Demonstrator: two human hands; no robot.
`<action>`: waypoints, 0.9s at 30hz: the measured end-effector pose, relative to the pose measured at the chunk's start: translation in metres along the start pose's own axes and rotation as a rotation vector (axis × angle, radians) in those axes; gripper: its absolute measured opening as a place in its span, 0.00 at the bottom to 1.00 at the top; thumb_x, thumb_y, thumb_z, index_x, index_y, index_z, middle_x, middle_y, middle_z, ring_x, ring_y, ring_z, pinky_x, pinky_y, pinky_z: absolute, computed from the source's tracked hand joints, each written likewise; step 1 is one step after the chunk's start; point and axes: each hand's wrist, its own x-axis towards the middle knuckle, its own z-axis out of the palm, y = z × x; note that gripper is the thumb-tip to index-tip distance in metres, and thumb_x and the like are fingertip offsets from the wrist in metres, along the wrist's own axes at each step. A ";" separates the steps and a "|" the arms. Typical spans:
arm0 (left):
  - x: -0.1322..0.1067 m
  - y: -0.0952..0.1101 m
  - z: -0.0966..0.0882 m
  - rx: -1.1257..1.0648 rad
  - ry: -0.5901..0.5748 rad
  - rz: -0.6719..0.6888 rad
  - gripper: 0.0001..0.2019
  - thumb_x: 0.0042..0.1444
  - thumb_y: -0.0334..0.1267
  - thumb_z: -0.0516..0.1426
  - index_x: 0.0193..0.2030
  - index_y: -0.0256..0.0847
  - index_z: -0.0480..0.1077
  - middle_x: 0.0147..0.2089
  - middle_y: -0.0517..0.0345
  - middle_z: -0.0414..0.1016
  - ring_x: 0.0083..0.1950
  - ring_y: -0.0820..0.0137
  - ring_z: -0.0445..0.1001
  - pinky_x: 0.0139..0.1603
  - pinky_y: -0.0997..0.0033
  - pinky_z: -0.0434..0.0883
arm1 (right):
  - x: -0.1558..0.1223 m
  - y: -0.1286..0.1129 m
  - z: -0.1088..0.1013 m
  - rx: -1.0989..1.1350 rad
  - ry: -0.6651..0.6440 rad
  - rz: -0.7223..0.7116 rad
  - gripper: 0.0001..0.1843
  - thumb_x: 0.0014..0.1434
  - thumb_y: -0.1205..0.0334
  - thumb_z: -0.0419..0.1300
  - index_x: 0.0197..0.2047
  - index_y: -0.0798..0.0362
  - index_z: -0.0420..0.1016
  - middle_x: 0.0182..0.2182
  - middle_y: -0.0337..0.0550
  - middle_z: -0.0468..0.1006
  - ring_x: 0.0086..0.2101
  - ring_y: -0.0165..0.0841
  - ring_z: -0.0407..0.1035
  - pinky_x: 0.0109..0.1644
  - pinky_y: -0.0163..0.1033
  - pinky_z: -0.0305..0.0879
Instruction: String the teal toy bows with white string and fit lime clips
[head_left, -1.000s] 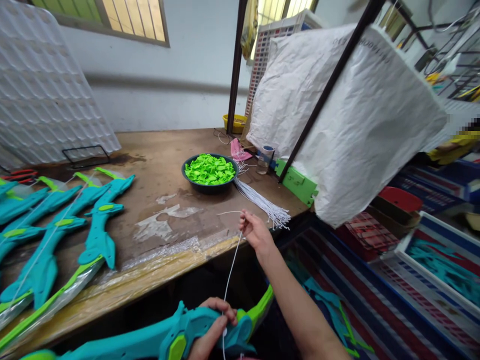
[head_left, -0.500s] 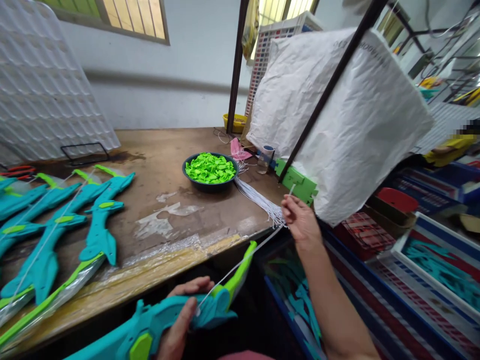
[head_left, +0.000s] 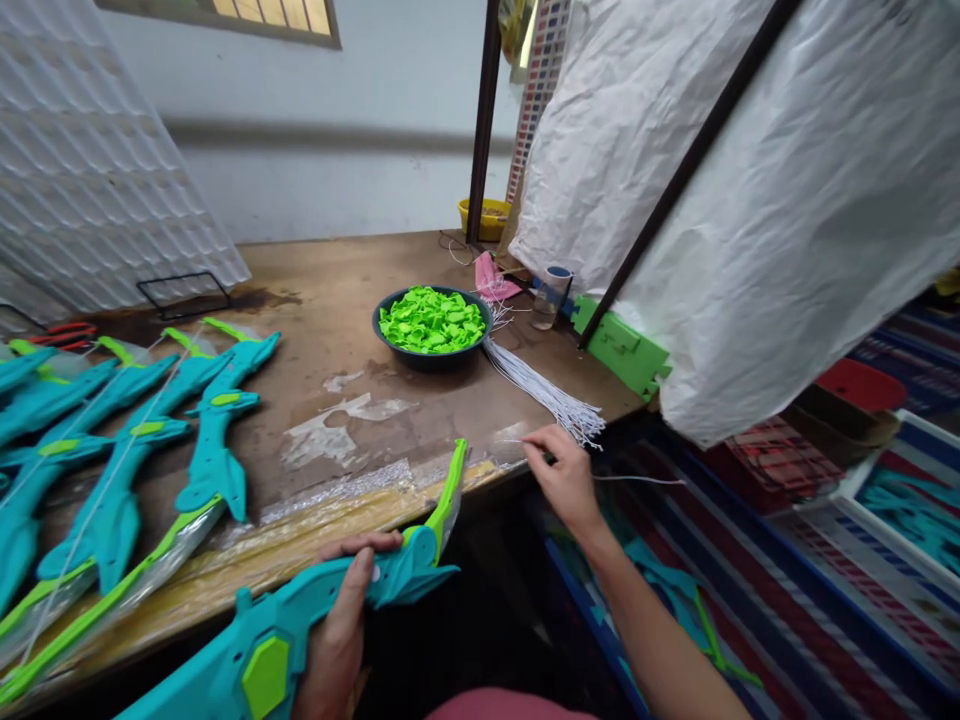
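My left hand (head_left: 337, 615) is wrapped around a teal plastic toy bow (head_left: 199, 665) with a green hexagonal patch and a lime-green limb tip (head_left: 448, 495). The bow is tilted, its tip up to the right at the table edge. My right hand (head_left: 564, 480) pinches a thin white cord (head_left: 641, 479) just right of that tip. One short end pokes out left of the fingers, and a longer length trails right. Behind this hand, a bundle of white cords (head_left: 544, 388) lies on the table corner.
Several teal bows (head_left: 217, 440) lie on the table (head_left: 315, 290) at left. A dark bowl (head_left: 424, 364) holds lime-green pieces. Beside the cords stand a clear cup (head_left: 551, 300) and a green block (head_left: 622, 345). Below right is a crate (head_left: 862, 500) of teal parts.
My right hand has moved down and left, toward the bow's tip. The cord, earlier stretched between bow and right hand, now trails right of the hand. The left hand keeps its hold.
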 end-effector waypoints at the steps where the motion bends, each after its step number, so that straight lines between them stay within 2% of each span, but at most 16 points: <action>1: 0.000 0.000 0.002 -0.033 -0.025 -0.022 0.14 0.53 0.49 0.68 0.36 0.41 0.76 0.39 0.55 0.83 0.45 0.57 0.82 0.55 0.58 0.79 | 0.000 0.002 0.017 -0.004 -0.025 0.006 0.09 0.65 0.66 0.57 0.35 0.50 0.78 0.34 0.43 0.79 0.38 0.36 0.74 0.46 0.40 0.68; 4: -0.002 0.004 0.009 -0.123 -0.032 -0.023 0.11 0.53 0.45 0.69 0.35 0.42 0.75 0.36 0.58 0.82 0.42 0.59 0.82 0.56 0.55 0.78 | 0.002 0.009 0.057 -0.030 -0.072 0.018 0.09 0.63 0.67 0.57 0.34 0.51 0.79 0.33 0.44 0.78 0.38 0.37 0.73 0.47 0.40 0.67; 8: -0.007 0.012 0.019 -0.107 0.023 0.027 0.10 0.52 0.45 0.69 0.34 0.44 0.75 0.34 0.60 0.82 0.39 0.59 0.81 0.55 0.51 0.78 | 0.003 0.017 0.081 -0.081 -0.132 0.020 0.08 0.62 0.69 0.59 0.34 0.51 0.79 0.32 0.43 0.77 0.37 0.37 0.71 0.46 0.39 0.65; 16: -0.006 0.006 0.017 -0.064 -0.007 0.046 0.13 0.51 0.47 0.70 0.32 0.43 0.74 0.33 0.58 0.83 0.38 0.58 0.81 0.54 0.48 0.78 | 0.000 0.022 0.087 -0.155 -0.163 0.029 0.08 0.64 0.69 0.58 0.35 0.52 0.78 0.34 0.44 0.77 0.38 0.37 0.70 0.46 0.38 0.63; 22: -0.012 0.011 0.025 -0.106 0.027 0.077 0.07 0.56 0.42 0.67 0.35 0.45 0.75 0.34 0.60 0.82 0.39 0.60 0.81 0.56 0.54 0.77 | 0.002 0.023 0.089 -0.165 -0.162 0.025 0.09 0.64 0.70 0.58 0.34 0.51 0.77 0.34 0.43 0.77 0.39 0.37 0.70 0.47 0.39 0.63; 27: -0.014 0.015 0.028 -0.109 0.029 0.081 0.07 0.57 0.42 0.67 0.34 0.45 0.75 0.34 0.59 0.81 0.39 0.61 0.81 0.55 0.57 0.77 | 0.003 0.019 0.088 -0.150 -0.161 -0.002 0.08 0.64 0.70 0.58 0.34 0.52 0.77 0.33 0.43 0.77 0.38 0.36 0.70 0.47 0.39 0.62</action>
